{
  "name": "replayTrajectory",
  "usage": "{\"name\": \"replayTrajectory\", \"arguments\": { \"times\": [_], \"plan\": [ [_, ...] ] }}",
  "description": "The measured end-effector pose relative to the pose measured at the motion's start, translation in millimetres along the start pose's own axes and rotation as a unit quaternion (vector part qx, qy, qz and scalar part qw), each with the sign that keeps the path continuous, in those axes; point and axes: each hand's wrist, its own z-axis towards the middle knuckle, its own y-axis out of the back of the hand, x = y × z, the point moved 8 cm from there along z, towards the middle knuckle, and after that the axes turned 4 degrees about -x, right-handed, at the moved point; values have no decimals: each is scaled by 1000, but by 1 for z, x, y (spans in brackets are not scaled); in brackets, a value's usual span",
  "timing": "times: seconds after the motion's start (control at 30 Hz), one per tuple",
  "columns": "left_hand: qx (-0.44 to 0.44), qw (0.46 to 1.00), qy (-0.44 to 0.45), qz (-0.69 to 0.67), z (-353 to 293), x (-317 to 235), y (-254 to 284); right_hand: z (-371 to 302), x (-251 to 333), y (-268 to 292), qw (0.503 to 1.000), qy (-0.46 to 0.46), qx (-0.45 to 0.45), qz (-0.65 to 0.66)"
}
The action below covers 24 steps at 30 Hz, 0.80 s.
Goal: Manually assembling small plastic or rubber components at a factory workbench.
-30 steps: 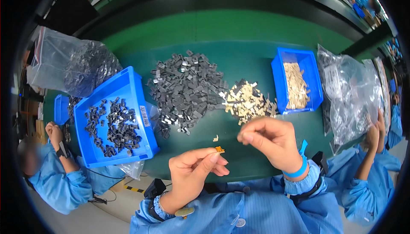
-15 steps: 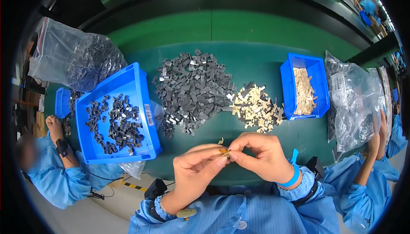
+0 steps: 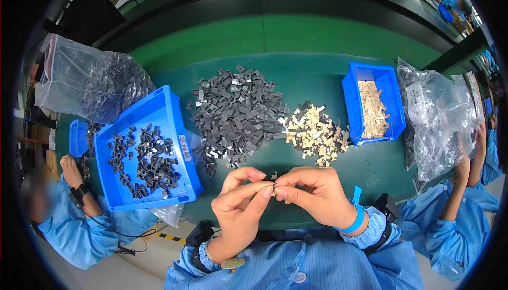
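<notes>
Green worktop (image 3: 317, 86): nearer than the black plastic heap (image 3: 238, 112), left hand (image 3: 239, 205) and right hand (image 3: 324, 197) pinch something tiny (image 3: 273, 193), maybe fitting it; press gently.

The black pieces (image 3: 233, 115) heaped on the table (image 3: 365, 168) look like plastic, mostly matt, a few faces glinting. The pale pieces (image 3: 312, 134) to their right look smooth and faintly shiny. Smooth, semi-gloss blue plastic forms the left tray (image 3: 153, 112), which carries a matt paper-like label (image 3: 184, 147), and the right bin (image 3: 375, 73). The left bag (image 3: 69, 73) and right bag (image 3: 436, 115) are clear, glossy, crinkled plastic film. The table top is smooth, matt green. The blue garment (image 3: 259, 258) is soft, matt, finely striped cloth.
</notes>
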Motion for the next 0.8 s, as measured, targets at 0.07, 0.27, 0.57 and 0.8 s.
{"name": "replayTrajectory", "arguments": {
  "times": [0.07, 0.27, 0.57, 0.8],
  "plan": [
    [0, 999, 29, -35, 0, 4, -1, 0, -1, -1, 1000, -7, -2, 11],
    [0, 992, 91, -92, -3, 18, -3, -1, -6, 1, 999, -33, -15, 22],
    [-1, 920, 240, -310, -2, 32, -27, 0, 13, 37, 996, 37, -70, -30],
    [-47, 989, -95, 107, 11, -28, 6, -13, 108, 136, 726, 204, -263, -602]
  ]
}}
